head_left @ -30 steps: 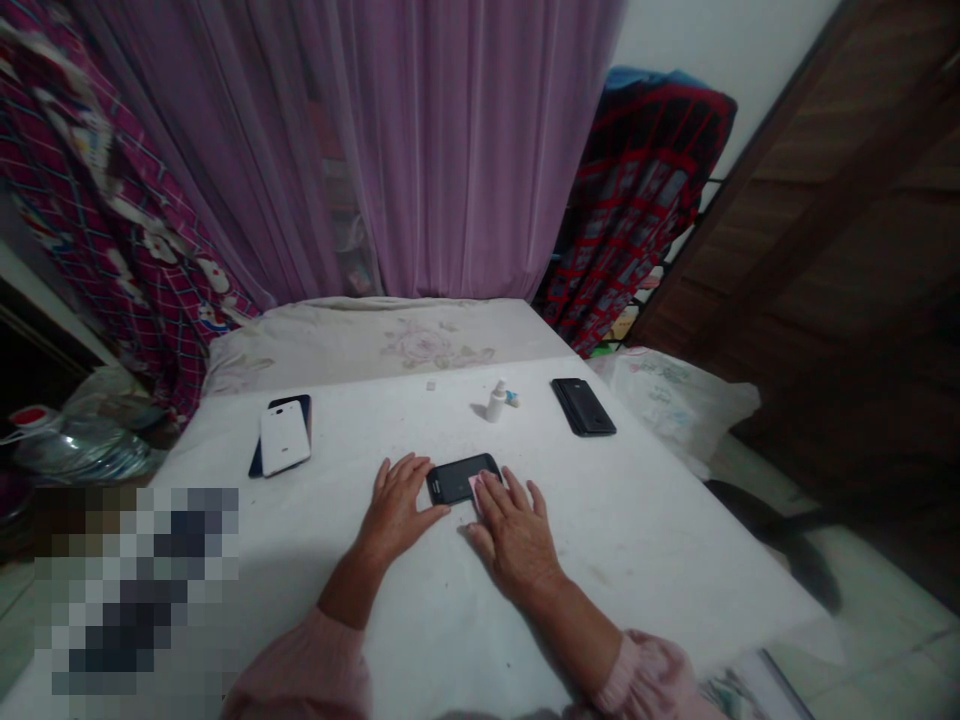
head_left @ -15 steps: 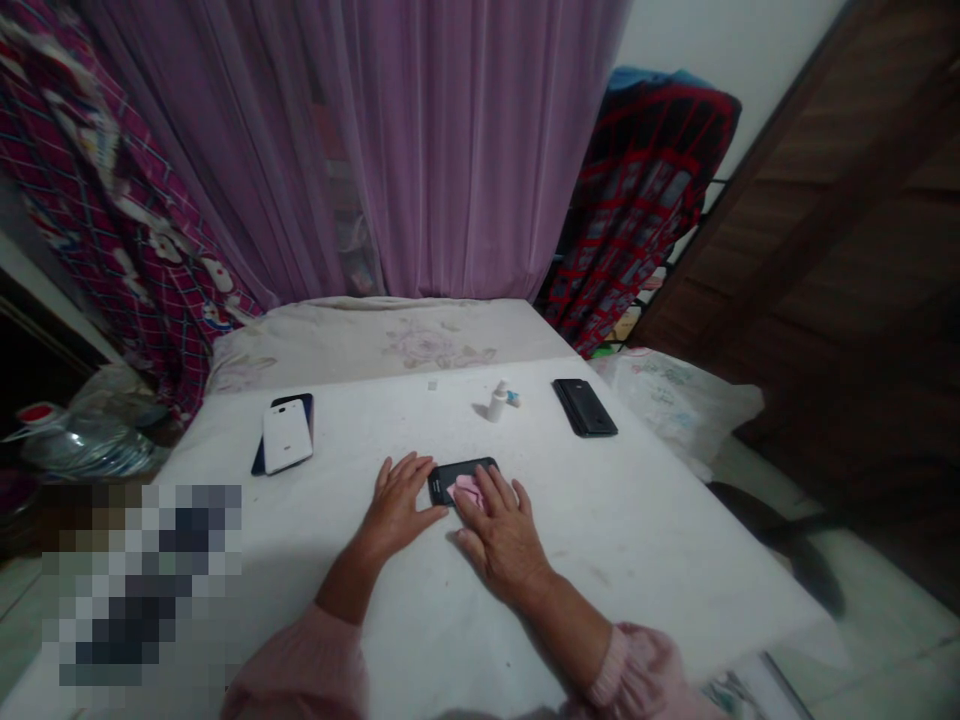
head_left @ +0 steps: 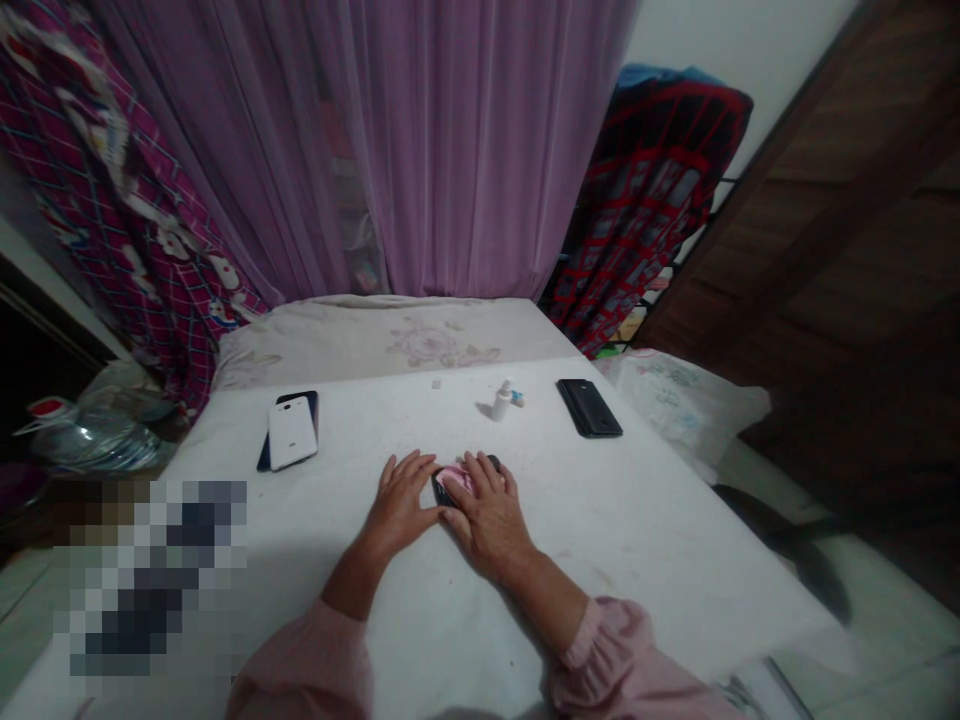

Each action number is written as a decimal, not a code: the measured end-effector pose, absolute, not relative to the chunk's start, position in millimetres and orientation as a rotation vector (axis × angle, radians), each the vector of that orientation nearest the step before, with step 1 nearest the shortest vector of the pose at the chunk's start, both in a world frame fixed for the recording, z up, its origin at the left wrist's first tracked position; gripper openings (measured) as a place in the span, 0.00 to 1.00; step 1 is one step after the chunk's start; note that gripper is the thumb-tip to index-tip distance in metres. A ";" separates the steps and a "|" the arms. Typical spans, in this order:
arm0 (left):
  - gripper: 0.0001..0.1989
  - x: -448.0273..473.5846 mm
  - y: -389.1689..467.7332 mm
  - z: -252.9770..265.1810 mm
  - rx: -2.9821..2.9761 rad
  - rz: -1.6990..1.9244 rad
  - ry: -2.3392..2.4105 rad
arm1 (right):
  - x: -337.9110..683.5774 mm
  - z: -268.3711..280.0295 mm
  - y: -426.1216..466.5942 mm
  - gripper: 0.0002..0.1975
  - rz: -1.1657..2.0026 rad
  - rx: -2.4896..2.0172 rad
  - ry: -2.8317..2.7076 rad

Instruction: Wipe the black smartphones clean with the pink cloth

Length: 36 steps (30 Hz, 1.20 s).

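Observation:
A dark smartphone [head_left: 441, 494] lies flat on the white-covered table, mostly hidden under my right hand. My left hand [head_left: 401, 502] grips its left end, fingers at the far corner and thumb at the near one. With its fingers pressed flat, my right hand [head_left: 491, 512] holds a folded pink cloth [head_left: 454, 479] against the phone's face. Beyond the hands stands a small white spray bottle [head_left: 501, 402], with a small blue-and-white item [head_left: 517, 398] beside it.
At left, a white phone [head_left: 292, 435] rests on a dark blue one [head_left: 264, 455]. Stacked black phones [head_left: 590, 408] lie at right. A tiny grey square [head_left: 436, 384] sits toward the back of the white cloth [head_left: 637, 530]. A water jug [head_left: 94, 435] stands past the left edge.
My right hand has slid left along the phone with the pink cloth, which now covers the phone's left part. My left hand stays at the phone's left end.

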<state>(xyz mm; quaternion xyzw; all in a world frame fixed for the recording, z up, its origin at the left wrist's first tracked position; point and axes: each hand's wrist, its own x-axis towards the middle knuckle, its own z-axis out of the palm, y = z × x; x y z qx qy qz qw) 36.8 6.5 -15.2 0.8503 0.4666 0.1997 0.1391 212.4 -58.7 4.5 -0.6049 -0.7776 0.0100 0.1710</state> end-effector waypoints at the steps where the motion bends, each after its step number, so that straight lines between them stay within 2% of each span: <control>1: 0.27 37.1 6.3 -14.9 2.452 0.577 1.352 | 214.6 4.6 -63.9 0.23 0.041 -1.703 -2.225; 8: 0.27 37.4 5.5 -13.9 2.448 0.600 1.342 | 225.4 5.9 -83.9 0.22 0.091 -1.679 -2.272; 18: 0.27 36.9 6.7 -18.6 2.494 0.594 1.333 | 208.7 12.6 -46.9 0.22 0.076 -1.791 -2.186; 30: 0.26 36.5 6.7 -16.1 2.469 0.588 1.332 | 260.6 -4.2 -52.1 0.20 -0.172 -2.078 -1.956; 36: 0.28 37.5 5.7 -13.8 2.456 0.560 1.343 | 242.8 -2.1 -61.1 0.21 -0.108 -1.954 -2.021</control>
